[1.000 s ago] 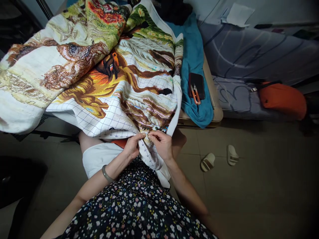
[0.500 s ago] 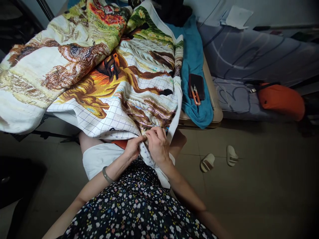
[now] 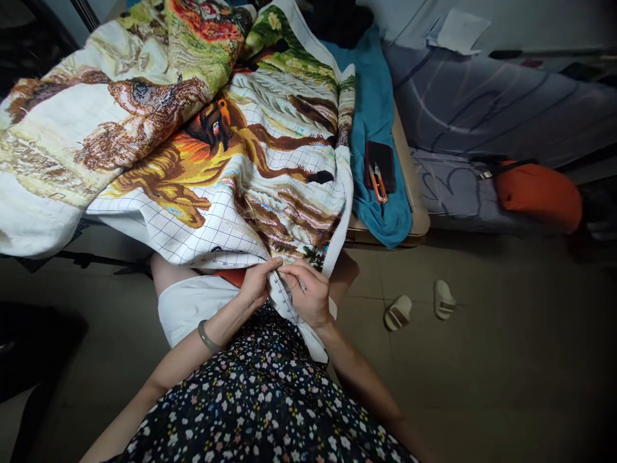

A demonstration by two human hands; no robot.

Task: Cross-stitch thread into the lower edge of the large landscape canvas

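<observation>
A large cross-stitch cloth [image 3: 202,239] with a blue printed grid and stitched brown, gold and green patches spreads over my lap and the surface ahead. My left hand [image 3: 256,281] is closed on its near edge, thumb on top. Close beside it, my right hand [image 3: 308,292] pinches with thumb and forefinger at the cloth, almost touching the left thumb. Whatever is between the right fingertips is too small to make out. The fabric's numbered margin hangs below both hands.
Orange-handled thread snips [image 3: 378,183] rest on a dark flat case [image 3: 385,161], over a teal towel [image 3: 369,106] on a beige padded surface. An orange bag [image 3: 537,195] lies on a grey patterned cover to the right. Two slippers [image 3: 398,313] are on the tiled floor.
My right hand turned over the cloth with its fingers curled down half a second ago, then came back to a pinch beside the left thumb. The left hand kept its hold.
</observation>
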